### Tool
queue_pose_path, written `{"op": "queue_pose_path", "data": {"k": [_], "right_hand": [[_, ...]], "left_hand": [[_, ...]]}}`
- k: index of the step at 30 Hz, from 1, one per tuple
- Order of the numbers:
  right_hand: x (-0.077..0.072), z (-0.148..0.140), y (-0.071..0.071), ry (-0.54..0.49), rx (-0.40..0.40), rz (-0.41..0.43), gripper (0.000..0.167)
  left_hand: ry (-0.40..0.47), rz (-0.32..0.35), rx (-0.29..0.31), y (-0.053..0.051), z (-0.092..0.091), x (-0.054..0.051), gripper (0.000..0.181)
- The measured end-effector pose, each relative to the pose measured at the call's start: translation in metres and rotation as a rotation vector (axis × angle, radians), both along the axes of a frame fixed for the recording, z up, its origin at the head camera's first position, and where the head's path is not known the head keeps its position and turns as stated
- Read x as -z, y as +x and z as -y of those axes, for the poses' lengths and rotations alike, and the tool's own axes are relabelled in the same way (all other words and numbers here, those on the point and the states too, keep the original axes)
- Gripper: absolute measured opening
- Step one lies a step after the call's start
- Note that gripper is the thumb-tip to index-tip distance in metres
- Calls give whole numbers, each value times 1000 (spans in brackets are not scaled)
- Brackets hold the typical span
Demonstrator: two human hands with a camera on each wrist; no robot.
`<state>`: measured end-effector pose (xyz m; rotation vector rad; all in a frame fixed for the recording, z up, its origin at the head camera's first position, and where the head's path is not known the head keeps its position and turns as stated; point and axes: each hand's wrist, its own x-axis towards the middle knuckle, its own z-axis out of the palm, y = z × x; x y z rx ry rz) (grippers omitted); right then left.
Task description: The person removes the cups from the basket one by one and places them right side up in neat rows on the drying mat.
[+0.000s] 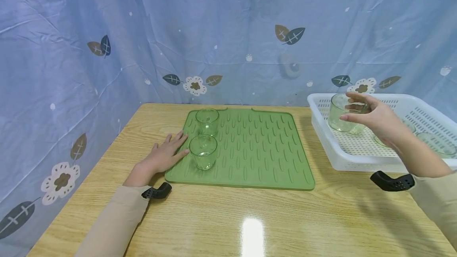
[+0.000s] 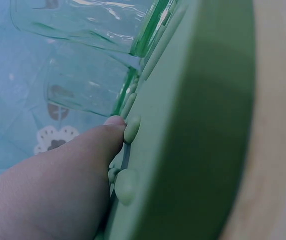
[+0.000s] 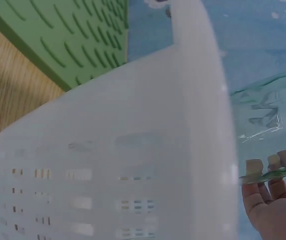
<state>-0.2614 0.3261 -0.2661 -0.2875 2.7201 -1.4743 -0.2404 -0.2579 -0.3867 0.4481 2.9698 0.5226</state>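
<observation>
My right hand (image 1: 383, 120) holds a clear greenish glass (image 1: 337, 114) over the left part of the white basket (image 1: 360, 164). The right wrist view shows the fingers on this glass (image 3: 263, 120) beyond the basket wall. At the left edge of the green ribbed mat (image 1: 257, 165), my left hand (image 1: 158, 160) rests with spread fingers, its thumb near a front glass (image 1: 203, 150). Another glass (image 1: 207, 119) stands just behind that one; both are upright on the mat. In the left wrist view the left thumb (image 2: 77, 165) touches the mat's raised ribs.
More glasses lie in the basket, among them one glass (image 1: 436, 144) at its right; my right hand and forearm partly cover the others. Basket and mat sit apart on the wooden table (image 1: 200, 221). A blue patterned curtain (image 1: 228, 31) hangs behind and at the left.
</observation>
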Motion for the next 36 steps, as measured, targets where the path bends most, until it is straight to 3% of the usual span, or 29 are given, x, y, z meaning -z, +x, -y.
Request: {"op": "queue_pose_path", "data": {"k": [5,8,12,15,18,27,36], "right_hand": [[-4,3,1,-50,-8,-71,80],[-4,6,1,-106,-11,-106,66],[-3,12,0,-303,-46,-98,50],[-3,18,0,-465,-113,-84,49],[-2,23,2,-542,-161,-76,52],[-2,44,4,-483,-147,-48,52],[-2,72,-1,-496,-134,-67,50]], "left_hand": [[0,6,-3,1,0,-1,71],[-1,6,-3,0,0,-3,71],[-4,1,-4,0,0,-5,71],[-8,-4,-4,0,1,-4,70],[-8,-5,0,0,1,-3,71],[-9,-1,-3,0,0,-1,70],[4,4,0,0,-1,-2,72]]}}
